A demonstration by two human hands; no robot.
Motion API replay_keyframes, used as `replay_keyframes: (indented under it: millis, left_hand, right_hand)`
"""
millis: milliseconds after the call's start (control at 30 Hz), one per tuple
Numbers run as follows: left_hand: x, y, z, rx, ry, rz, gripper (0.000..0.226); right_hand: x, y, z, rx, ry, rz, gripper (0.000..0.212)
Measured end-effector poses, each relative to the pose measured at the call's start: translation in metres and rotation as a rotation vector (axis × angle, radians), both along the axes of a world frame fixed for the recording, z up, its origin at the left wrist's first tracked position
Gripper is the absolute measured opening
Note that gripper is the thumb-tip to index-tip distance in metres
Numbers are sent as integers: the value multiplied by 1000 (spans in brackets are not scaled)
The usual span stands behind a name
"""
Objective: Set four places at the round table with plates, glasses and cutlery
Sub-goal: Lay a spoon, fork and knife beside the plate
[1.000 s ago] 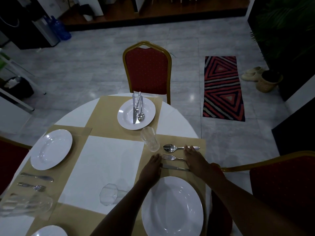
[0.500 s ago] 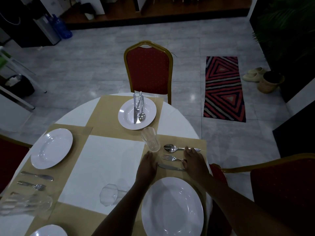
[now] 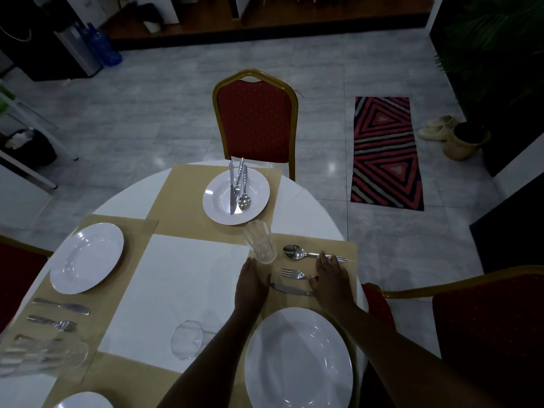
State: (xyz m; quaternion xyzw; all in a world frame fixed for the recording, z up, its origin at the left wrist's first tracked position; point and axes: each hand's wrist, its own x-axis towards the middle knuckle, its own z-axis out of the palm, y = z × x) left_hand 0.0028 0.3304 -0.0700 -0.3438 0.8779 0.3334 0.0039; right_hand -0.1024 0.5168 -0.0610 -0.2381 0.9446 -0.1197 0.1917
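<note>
At 4 o'clock on the round table [image 3: 182,184], head view, one place is laid out: plate [image 3: 298,360], knife [image 3: 291,289], fork [image 3: 293,273] and spoon [image 3: 297,252] in a row beyond it, glass [image 3: 260,242] just beside the spoon bowl. Left hand [image 3: 251,285] is laid flat, fingers straight, near the knife tip and glass base; nothing is gripped. Right hand [image 3: 332,279] is spread open over the three handle ends, pressing rather than pinching, as far as can be told.

At 9 o'clock a second plate [image 3: 86,257] has its cutlery [image 3: 59,313] set beside it; glasses [image 3: 44,353] there are blurred. At 12 o'clock cutlery is piled on the far plate [image 3: 235,197], not yet laid out, no glass seen. A lying glass [image 3: 188,338] at 6 o'clock is not yet placed. Fourth plate [image 3: 82,403] is barely in view. Judged roughly half done.

Against a second ago: knife is seen shifted slightly toward the left hand, and both hands drawn a little nearer; everything else unchanged.
</note>
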Motion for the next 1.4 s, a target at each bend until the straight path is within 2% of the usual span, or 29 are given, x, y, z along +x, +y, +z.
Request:
replay_keyframes:
  millis: [167,267,333,567,733,833,933,1000,1067,1167,1267,1400]
  left_hand:
    - [-15,2,33,108,173,131,48]
    - [-27,-2,41,166,247,148,67]
    - [-33,-5,42,212,227,168,69]
    - [-43,-13,40,199,252,158,62]
    - [-44,-12,43,336,251,225,59]
    - [-38,-14,30,265,260,163,76]
    - [-33,-12,15,239,222,144,72]
    - [-29,-1,35,179,189,138,58]
    - [-25,10,45,204,212,104,32]
    - [-16,17,39,182,210,44,9]
    - [0,16,21,109,116,29,21]
    - [20,30,44,31,-18,10,52]
  right_hand:
    - [0,-1,-1,20,7,7,67]
    - [0,1,0,22,25,25,65]
    - [0,2,1,22,39,33,65]
    - [1,3,2,21,63,51,67]
    - [1,4,-1,37,67,57,67]
    - [0,4,-1,37,73,63,68]
    - [-1,6,-2,25,77,65,66]
    - [-1,6,-2,26,74,73,64]
    - [-1,7,-2,15,83,67,63]
    - [1,9,0,-55,130,60,56]
    - [5,10,-2,-195,144,94,43]
    - [13,13,4,-286,108,154,38]
